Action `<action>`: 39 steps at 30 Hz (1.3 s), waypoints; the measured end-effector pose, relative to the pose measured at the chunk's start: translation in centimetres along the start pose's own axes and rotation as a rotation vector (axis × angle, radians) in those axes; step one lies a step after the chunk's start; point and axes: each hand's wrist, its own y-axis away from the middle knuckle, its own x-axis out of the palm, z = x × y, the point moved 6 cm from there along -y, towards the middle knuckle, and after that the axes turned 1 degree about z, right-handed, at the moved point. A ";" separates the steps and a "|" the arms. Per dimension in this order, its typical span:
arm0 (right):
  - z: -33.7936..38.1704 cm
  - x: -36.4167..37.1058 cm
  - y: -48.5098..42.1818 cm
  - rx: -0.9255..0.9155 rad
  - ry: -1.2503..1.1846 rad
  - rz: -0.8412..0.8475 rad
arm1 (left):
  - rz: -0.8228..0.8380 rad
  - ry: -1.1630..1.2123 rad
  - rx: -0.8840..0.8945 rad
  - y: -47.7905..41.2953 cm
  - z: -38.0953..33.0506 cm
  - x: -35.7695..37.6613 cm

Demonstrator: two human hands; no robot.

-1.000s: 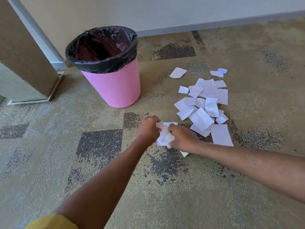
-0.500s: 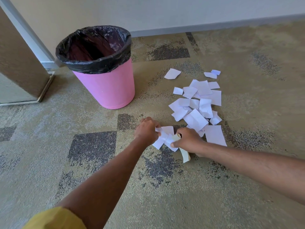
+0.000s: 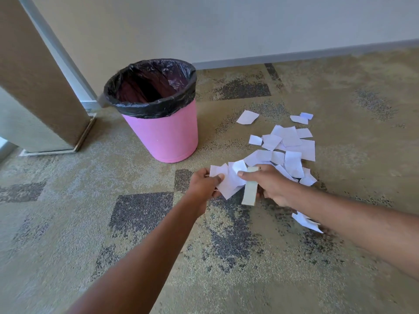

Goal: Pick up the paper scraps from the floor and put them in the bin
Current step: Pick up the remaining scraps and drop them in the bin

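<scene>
A bunch of white paper scraps (image 3: 231, 180) is held above the carpet between my two hands. My left hand (image 3: 203, 184) grips its left edge. My right hand (image 3: 268, 185) pinches its right side and also holds a folded cream strip (image 3: 249, 189) that hangs down. Several more white scraps (image 3: 288, 146) lie in a loose pile on the carpet just beyond my right hand. One scrap (image 3: 307, 222) shows below my right forearm. The pink bin (image 3: 163, 134) with a black liner stands upright to the upper left of my hands, its mouth open.
A brown partition panel (image 3: 43, 91) on a metal foot stands left of the bin. A grey skirting board (image 3: 317, 53) runs along the wall behind. The patterned carpet (image 3: 113, 223) spreads all around.
Both hands have lifted the gathered scraps off the carpet and come up slightly towards the bin. One scrap now shows below my right forearm. The camera has drawn back.
</scene>
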 end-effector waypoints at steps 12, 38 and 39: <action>18.6 5.4 1.9 -0.284 -0.258 0.075 | -0.171 0.269 0.431 6.2 -16.6 -4.5; 27.4 11.9 2.3 -0.222 -0.378 0.190 | -0.146 0.492 0.197 5.1 -23.2 -12.8; 27.0 11.5 2.2 -0.222 -0.362 0.189 | -0.147 0.467 0.195 5.1 -22.9 -12.6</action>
